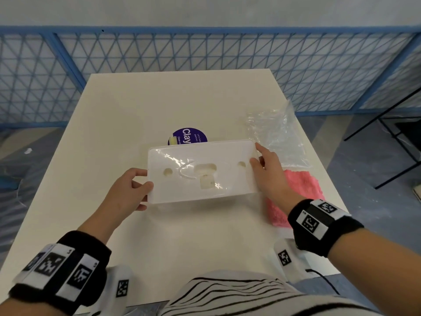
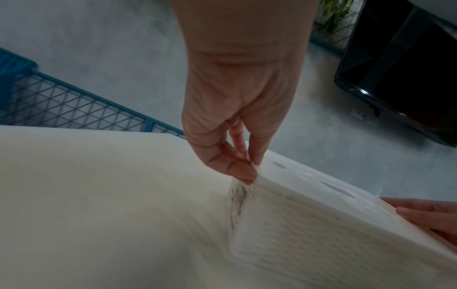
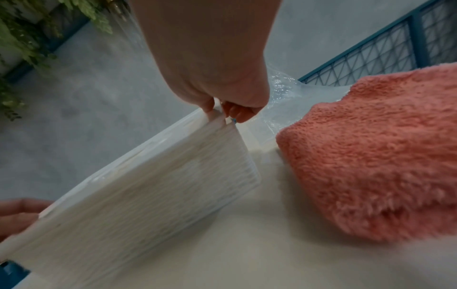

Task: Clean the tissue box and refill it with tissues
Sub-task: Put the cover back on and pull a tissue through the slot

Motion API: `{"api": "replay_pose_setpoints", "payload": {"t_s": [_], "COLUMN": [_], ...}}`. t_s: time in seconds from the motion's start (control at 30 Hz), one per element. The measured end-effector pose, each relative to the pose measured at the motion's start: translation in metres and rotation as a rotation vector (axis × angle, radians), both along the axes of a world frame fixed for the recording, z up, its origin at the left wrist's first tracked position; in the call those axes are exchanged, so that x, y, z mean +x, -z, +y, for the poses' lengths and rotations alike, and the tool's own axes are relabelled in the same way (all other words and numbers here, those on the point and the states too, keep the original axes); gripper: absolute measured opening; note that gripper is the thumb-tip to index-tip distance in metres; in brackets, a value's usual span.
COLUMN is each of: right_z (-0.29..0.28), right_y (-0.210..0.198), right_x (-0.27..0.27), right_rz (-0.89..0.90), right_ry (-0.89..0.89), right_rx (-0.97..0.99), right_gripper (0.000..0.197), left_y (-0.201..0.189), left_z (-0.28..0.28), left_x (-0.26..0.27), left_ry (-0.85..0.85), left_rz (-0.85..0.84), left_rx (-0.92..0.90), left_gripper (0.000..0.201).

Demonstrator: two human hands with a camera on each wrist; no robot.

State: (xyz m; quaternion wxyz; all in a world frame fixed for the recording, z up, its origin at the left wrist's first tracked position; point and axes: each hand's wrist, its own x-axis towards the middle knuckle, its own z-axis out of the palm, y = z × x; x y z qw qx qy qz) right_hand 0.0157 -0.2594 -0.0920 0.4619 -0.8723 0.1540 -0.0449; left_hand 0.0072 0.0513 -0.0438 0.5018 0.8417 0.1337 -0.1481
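White plastic tissue box (image 1: 201, 171), held by us above the cream bench (image 1: 127, 115) in the head view, its flat face with one rounded slot and two small holes turned up toward us. Behind its far edge, a purple round label (image 1: 190, 135) reading "Clay", smaller print illegible. Our left hand (image 1: 127, 192) grips the box's left end, thumb on the face, fingers curled beneath. Our right hand (image 1: 271, 174) grips the right end, thumb on the face. Crumpled clear plastic bag (image 1: 279, 135) lies at the far right of the bench; pink fluffy cloth (image 1: 296, 195) lies just right of the box, partly hidden by our right wrist.

Left wrist view: left hand (image 2: 237, 109) pinches the box (image 2: 321, 224) at its corner, fingers (image 2: 243, 173) closed on the edge. Stacked white tissues (image 2: 309, 234) show through the translucent side. Right hand (image 2: 430, 215) at the far end.

Right wrist view: right hand (image 3: 222, 78) clamps the box (image 3: 148, 185) end between thumb and fingers (image 3: 238, 113). Tissue layers (image 3: 160, 195) visible inside. Cloth (image 3: 371, 156) beside the box on the bench (image 3: 247, 254), apart from it; bag (image 3: 281, 93) beyond.
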Motion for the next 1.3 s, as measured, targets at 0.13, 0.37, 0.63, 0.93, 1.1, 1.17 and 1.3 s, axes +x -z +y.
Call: {"api": "replay_pose_setpoints", "payload": {"t_s": [0.13,0.37,0.63,0.93,1.1,1.17,1.3], "right_z": [-0.001,-0.003,0.004,0.011,0.014,0.014,0.02], "right_y": [-0.003,-0.004,-0.009,-0.004,-0.008,-0.011,-0.017], "right_x": [0.011,0.021,0.012,0.006,-0.016,-0.024,-0.023], "right_rz": [-0.005,0.072,0.135,0.166,0.166,0.174,0.121], "right_ry": [0.005,-0.008,-0.078,-0.172,-0.215,-0.234,-0.304], "right_rx": [0.001,-0.044,-0.159,-0.42,-0.521,-0.619,-0.818], "right_gripper": [0.049,0.049,0.049,0.051,0.052,0.051,0.057], "left_y": [-0.001,0.002,0.002,0.011,0.021,0.017,0.003], "left_z": [-0.003,-0.006,-0.006,-0.021,-0.027,-0.023,-0.034], "left_x": [0.008,0.016,0.019,0.02,-0.001,-0.003,0.002], "left_ry": [-0.013,0.015,0.1,0.341,0.436,0.485,0.42], "left_rz": [0.0,0.041,0.083,-0.054,-0.062,-0.04,-0.161], "left_rx": [-0.008,0.055,0.156,0.699,0.889,0.977,0.993], "left_gripper": [0.025,0.027,0.054,0.052,0.062,0.061,0.048]}}
